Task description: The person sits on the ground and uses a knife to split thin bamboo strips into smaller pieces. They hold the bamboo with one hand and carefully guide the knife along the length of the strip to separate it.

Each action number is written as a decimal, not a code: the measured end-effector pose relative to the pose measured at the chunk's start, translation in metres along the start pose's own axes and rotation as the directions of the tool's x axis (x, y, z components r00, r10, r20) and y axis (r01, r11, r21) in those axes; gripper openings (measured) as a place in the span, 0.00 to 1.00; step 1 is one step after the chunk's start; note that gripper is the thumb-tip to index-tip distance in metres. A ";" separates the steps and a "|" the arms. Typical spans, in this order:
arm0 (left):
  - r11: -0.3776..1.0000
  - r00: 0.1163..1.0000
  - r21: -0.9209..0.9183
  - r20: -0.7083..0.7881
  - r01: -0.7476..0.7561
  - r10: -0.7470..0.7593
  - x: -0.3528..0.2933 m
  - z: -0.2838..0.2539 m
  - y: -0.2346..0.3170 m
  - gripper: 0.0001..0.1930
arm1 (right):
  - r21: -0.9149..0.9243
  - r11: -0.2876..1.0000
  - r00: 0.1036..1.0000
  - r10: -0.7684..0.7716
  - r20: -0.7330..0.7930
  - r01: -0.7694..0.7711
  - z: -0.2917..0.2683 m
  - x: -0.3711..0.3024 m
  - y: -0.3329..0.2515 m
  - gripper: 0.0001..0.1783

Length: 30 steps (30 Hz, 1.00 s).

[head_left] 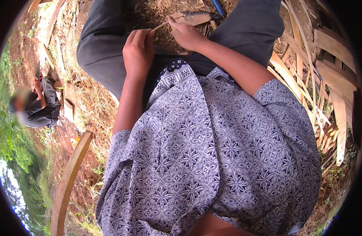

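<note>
A thin pale wooden strip [160,26] spans the short gap between my two hands, over the ground between my knees. My left hand [139,49] is closed around its near-left end. At the other end, my right hand [186,34] is closed on the strip, with the thumb up along it. Just beyond my right hand lies a flat piece of wood [196,18]. Beside that rests a tool with a blue handle [218,6] and a dark end, partly cut off by the upper edge.
Split wooden slats [338,78] and thin strips [297,74] are heaped on my right. To my left a long curved plank [70,185] lies over soil and dry grass. Farther left another person [39,100] sits low on the ground. My dark-trousered knees [102,43] flank my hands.
</note>
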<state>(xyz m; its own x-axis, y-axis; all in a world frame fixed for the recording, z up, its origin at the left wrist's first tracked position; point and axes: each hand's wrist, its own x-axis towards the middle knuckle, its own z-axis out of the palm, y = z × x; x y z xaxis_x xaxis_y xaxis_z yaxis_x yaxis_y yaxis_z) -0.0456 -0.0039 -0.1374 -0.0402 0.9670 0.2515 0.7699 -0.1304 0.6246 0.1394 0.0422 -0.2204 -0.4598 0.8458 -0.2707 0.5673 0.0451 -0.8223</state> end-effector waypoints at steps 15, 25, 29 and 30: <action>0.996 0.996 0.021 0.029 0.082 -0.083 -0.009 -0.007 0.001 0.04 | 0.064 0.975 0.977 0.207 0.058 -0.211 -0.008 0.002 0.003 0.34; 0.997 0.999 0.063 0.016 0.045 -0.046 -0.011 -0.002 0.022 0.05 | 0.083 0.991 0.994 -0.106 -0.026 0.108 -0.014 -0.026 -0.029 0.29; 0.997 0.998 0.066 0.043 0.048 -0.051 -0.012 -0.005 0.028 0.05 | 0.023 0.998 0.996 -0.063 -0.061 0.064 -0.018 -0.008 0.021 0.26; 0.996 0.998 0.074 0.042 0.041 -0.044 -0.011 -0.003 0.028 0.05 | -0.056 0.983 0.985 0.172 -0.006 -0.172 -0.026 0.001 0.038 0.25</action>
<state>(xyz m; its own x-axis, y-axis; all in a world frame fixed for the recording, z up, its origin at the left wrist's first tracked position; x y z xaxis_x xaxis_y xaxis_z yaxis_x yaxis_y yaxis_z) -0.0257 -0.0186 -0.1202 -0.0472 0.9801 0.1927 0.8124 -0.0745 0.5783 0.1785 0.0582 -0.2390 -0.3510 0.8441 -0.4054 0.6753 -0.0717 -0.7340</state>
